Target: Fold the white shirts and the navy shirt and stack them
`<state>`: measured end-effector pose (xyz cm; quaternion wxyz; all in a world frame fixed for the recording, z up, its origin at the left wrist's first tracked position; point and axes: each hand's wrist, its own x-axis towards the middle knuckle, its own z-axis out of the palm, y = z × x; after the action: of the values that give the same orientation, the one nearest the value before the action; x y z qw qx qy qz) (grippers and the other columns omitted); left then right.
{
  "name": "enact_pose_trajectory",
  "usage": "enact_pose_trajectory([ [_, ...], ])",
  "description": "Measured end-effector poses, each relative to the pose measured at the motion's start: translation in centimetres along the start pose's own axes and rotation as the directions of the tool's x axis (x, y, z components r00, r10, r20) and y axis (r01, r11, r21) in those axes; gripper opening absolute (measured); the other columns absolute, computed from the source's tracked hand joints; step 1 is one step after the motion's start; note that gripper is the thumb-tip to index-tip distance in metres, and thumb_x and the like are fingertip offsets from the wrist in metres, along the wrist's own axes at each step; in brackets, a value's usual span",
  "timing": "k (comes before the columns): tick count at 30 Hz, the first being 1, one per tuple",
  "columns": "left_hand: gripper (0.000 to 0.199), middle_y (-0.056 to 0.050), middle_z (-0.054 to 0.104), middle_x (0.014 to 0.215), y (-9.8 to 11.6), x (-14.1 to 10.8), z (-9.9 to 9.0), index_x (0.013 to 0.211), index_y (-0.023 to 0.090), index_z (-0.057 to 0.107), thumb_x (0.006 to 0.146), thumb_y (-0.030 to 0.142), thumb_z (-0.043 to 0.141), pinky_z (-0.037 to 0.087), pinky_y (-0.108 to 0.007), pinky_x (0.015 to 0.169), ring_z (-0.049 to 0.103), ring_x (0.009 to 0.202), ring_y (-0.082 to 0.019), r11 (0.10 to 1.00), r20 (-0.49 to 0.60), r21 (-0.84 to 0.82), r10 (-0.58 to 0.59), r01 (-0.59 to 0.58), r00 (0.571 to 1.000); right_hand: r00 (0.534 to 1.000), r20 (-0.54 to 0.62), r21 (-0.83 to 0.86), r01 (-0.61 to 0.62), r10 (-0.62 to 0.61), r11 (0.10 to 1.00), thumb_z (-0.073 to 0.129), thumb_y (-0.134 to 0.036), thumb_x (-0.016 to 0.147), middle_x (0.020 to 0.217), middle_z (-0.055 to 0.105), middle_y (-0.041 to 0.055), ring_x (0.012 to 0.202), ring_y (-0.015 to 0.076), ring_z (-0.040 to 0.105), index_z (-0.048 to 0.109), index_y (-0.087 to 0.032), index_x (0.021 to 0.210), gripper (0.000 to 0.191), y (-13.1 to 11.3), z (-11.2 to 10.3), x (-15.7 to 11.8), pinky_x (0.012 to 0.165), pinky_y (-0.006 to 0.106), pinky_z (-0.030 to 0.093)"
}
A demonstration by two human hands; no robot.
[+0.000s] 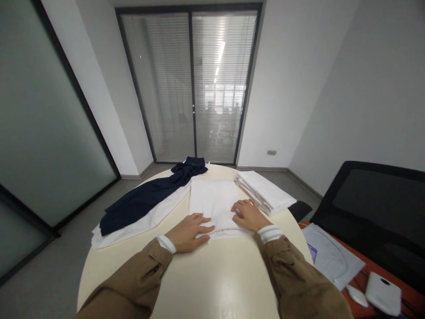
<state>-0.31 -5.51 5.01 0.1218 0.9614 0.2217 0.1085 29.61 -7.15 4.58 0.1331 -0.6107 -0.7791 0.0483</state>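
A white folded cloth (214, 197) lies flat in the middle of the round cream table (212, 279), its layered edge toward me. On its near left corner rests my left hand (191, 232), fingers stretched out and apart. My right hand (249, 215) touches the cloth's right edge with fingers bent but apart, gripping nothing that I can see. To the left, dark navy trousers (146, 199) lie lengthwise over another white garment (149, 223). Just beyond my right hand sits a stack of folded white cloth (265, 190).
At the right, a black mesh chair (375, 212) has an orange seat holding papers (332, 257), a white mouse (357, 296) and a white box-like device (383, 292). Behind the table stands a dark-framed glass partition with blinds (192, 88).
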Motion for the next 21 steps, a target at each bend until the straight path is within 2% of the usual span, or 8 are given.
enact_pose_trajectory([
  [3,0.038,-0.003,0.072,0.114,0.8,0.4,-1.0,0.112,0.03,0.073,0.104,0.037,0.037,0.045,-0.037,0.094,0.061,0.106,-0.022,0.999,0.016,-0.051,-0.004,0.005,1.0,0.997,-0.007,0.052,0.08,-0.08,0.995,0.052,-0.035,0.091,0.079,0.07,0.0117,0.088,0.0252,0.064,0.072,-0.019,0.075,0.029,-0.6,-1.0,0.2,0.094,0.041,0.044],
  [5,0.046,-0.003,0.075,0.093,1.0,0.7,-1.1,0.096,0.025,0.076,0.105,0.035,0.032,0.046,-0.034,0.086,0.064,0.087,-0.019,0.998,0.027,-0.049,-0.033,0.035,0.999,0.985,-0.025,0.117,0.172,-0.17,0.978,0.055,-0.037,0.09,0.09,0.072,0.0121,0.097,0.0265,0.063,0.075,-0.02,0.087,0.027,-1.1,-0.9,0.2,0.095,0.04,0.044],
  [7,0.048,-0.004,0.074,0.082,0.9,0.8,-0.7,0.089,0.023,0.076,0.105,0.034,0.031,0.046,-0.035,0.085,0.065,0.08,-0.019,0.998,0.0,-0.028,-0.064,0.063,0.998,0.969,-0.034,0.161,0.245,-0.243,0.956,0.063,-0.042,0.086,0.124,0.066,0.0125,0.125,0.0311,0.051,0.07,-0.023,0.12,0.04,-1.4,-0.3,0.2,0.108,0.046,0.036],
  [10,0.036,-0.01,0.072,0.111,0.5,0.8,0.4,0.115,0.021,0.07,0.102,0.037,0.041,0.044,-0.04,0.098,0.063,0.108,-0.024,0.999,-0.107,-0.016,-0.054,0.052,0.993,0.973,0.068,0.195,0.204,-0.221,0.959,0.067,-0.051,0.082,0.158,0.035,0.0081,0.148,0.0367,0.02,0.048,-0.031,0.146,0.07,-1.5,0.6,0.1,0.118,0.057,0.017],
  [12,0.051,-0.014,0.051,0.146,0.2,0.6,1.0,0.142,0.022,0.052,0.095,0.042,0.054,0.036,-0.048,0.11,0.043,0.136,-0.031,1.0,-0.133,0.008,-0.029,0.03,0.991,0.967,0.157,0.223,0.166,-0.203,0.961,0.068,-0.052,0.081,0.16,0.032,0.0066,0.149,0.0384,0.017,0.05,-0.034,0.145,0.069,-1.4,0.8,0.1,0.118,0.059,0.015],
  [15,0.066,-0.01,0.028,0.162,-0.1,0.2,1.2,0.149,0.031,0.043,0.088,0.048,0.063,0.026,-0.06,0.115,0.02,0.148,-0.04,0.999,-0.036,0.036,0.001,0.001,0.999,0.957,0.156,0.271,0.196,-0.244,0.942,0.074,-0.051,0.077,0.145,0.054,0.0095,0.142,0.0377,0.035,0.065,-0.031,0.131,0.059,-1.2,0.1,0.1,0.115,0.053,0.027],
  [18,0.052,-0.005,0.045,0.153,0.5,0.1,0.3,0.135,0.036,0.06,0.086,0.051,0.066,0.031,-0.055,0.113,0.033,0.143,-0.038,0.998,0.046,-0.003,0.06,-0.06,0.997,0.961,0.114,0.338,0.202,-0.253,0.919,0.064,-0.047,0.086,0.107,0.074,0.0094,0.108,0.0287,0.065,0.076,-0.024,0.111,0.036,-1.2,-0.8,0.2,0.098,0.04,0.046],
  [21,0.04,-0.006,0.066,0.131,1.6,0.3,-0.8,0.122,0.03,0.069,0.086,0.047,0.066,0.043,-0.042,0.102,0.056,0.12,-0.03,0.99,0.051,-0.053,0.132,-0.129,0.99,0.98,0.035,0.325,0.176,-0.198,0.929,0.053,-0.043,0.093,0.095,0.075,0.0089,0.089,0.023,0.069,0.075,-0.021,0.11,0.036,-1.0,-0.7,0.4,0.087,0.035,0.051],
])
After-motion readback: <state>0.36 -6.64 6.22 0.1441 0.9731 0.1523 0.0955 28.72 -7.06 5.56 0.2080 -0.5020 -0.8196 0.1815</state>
